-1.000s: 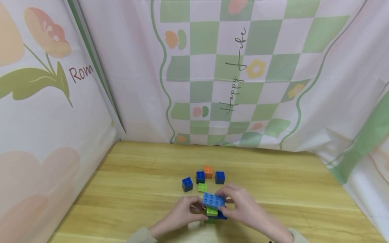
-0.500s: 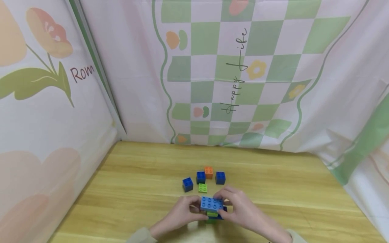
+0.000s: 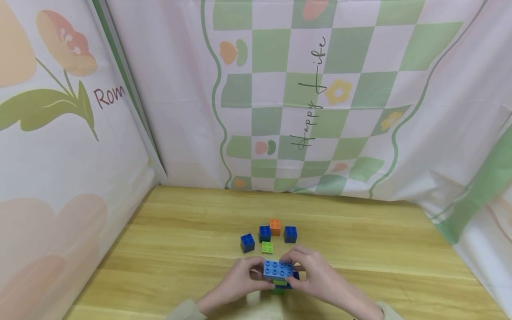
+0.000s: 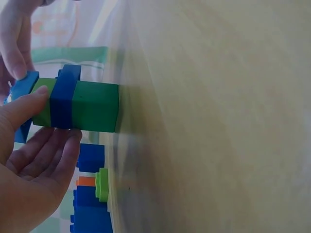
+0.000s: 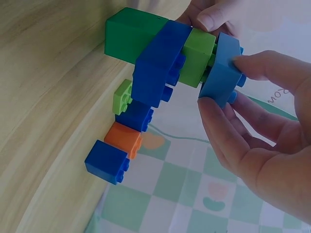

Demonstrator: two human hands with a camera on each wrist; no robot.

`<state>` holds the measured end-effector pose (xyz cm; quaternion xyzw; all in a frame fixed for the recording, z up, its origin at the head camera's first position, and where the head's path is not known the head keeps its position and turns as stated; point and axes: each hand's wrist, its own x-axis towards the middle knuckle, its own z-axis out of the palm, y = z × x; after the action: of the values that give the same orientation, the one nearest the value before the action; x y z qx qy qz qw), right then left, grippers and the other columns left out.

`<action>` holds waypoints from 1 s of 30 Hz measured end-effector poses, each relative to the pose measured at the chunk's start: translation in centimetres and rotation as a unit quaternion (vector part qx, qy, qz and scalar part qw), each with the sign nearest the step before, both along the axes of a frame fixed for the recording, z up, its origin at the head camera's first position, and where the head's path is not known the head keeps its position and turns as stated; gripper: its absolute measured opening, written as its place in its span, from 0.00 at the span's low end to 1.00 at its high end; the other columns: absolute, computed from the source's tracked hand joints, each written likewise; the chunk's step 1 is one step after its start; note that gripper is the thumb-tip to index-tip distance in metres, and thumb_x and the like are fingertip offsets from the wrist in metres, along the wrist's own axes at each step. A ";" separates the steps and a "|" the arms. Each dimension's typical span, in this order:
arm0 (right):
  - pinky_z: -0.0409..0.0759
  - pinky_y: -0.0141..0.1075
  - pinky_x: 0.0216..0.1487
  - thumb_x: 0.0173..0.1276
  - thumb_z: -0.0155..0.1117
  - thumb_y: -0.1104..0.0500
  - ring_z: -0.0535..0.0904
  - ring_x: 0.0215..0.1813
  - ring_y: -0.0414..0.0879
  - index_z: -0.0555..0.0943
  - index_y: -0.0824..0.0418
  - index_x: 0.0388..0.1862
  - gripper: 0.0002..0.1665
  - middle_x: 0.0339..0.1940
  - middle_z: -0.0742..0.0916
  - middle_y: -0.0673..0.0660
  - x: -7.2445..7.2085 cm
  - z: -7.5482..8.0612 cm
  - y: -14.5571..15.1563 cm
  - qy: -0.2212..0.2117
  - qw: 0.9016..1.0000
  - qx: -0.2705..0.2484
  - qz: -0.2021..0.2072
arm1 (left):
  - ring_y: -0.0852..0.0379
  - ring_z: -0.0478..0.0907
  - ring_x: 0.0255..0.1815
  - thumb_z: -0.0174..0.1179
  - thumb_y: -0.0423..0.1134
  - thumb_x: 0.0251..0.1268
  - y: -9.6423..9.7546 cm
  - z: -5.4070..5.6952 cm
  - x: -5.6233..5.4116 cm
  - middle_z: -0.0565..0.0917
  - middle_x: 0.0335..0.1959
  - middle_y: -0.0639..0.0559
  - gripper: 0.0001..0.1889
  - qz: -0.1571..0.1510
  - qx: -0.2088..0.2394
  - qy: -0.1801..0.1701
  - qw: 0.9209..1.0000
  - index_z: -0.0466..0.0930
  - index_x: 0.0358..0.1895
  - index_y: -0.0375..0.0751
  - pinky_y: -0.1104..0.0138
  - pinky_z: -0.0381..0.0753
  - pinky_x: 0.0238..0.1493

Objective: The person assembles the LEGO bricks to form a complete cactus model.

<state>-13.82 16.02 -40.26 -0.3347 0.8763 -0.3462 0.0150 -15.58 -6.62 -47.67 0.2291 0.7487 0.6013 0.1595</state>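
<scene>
My right hand (image 3: 320,275) pinches a light blue eight-stud building brick (image 3: 276,269) between thumb and fingers. That brick sits over a light green brick (image 5: 195,57); in the right wrist view the green studs show in a narrow gap between the two. Below the light green one come a wide dark blue brick (image 5: 156,70), which juts out to one side, and a dark green brick (image 4: 96,106) at the bottom, standing on the table. With thumb on one side and fingers on the other, my left hand (image 3: 240,276) grips this stack around the light green brick.
Beyond the stack, several loose bricks lie on the wooden table (image 3: 180,240): dark blue ones, including a left one (image 3: 247,243) and a right one (image 3: 290,234), an orange brick (image 3: 275,226) and a thin light green brick (image 3: 267,247). A patterned curtain (image 3: 268,93) hangs behind.
My right hand has brought the light blue brick slightly left and down over the light green brick, and turned it straighter. The left hand keeps its grip on the stack.
</scene>
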 end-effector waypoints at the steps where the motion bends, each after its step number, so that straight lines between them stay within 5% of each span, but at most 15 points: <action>1: 0.85 0.23 0.43 0.56 0.72 0.67 0.85 0.46 0.45 0.83 0.60 0.46 0.18 0.45 0.85 0.52 0.0 0.0 0.0 0.000 1.000 0.000 0.000 | 0.70 0.83 0.42 0.72 0.35 0.56 0.0 0.0 0.0 0.87 0.46 0.47 0.15 0.001 0.001 0.000 1.000 0.84 0.47 0.42 0.77 0.85 0.46; 30: 0.87 0.27 0.44 0.58 0.70 0.68 0.86 0.47 0.49 0.82 0.61 0.48 0.17 0.47 0.86 0.56 -0.4 -0.1 -0.1 -0.005 1.000 -0.005 0.027 | 0.70 0.83 0.44 0.73 0.38 0.55 0.2 0.6 -0.3 0.87 0.47 0.50 0.19 -0.013 -0.022 0.036 0.999 0.82 0.51 0.44 0.78 0.84 0.44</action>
<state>-14.20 15.92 -40.38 -0.3566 0.8649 -0.3522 0.0272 -15.87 -6.46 -47.11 0.2565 0.7642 0.5738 0.1450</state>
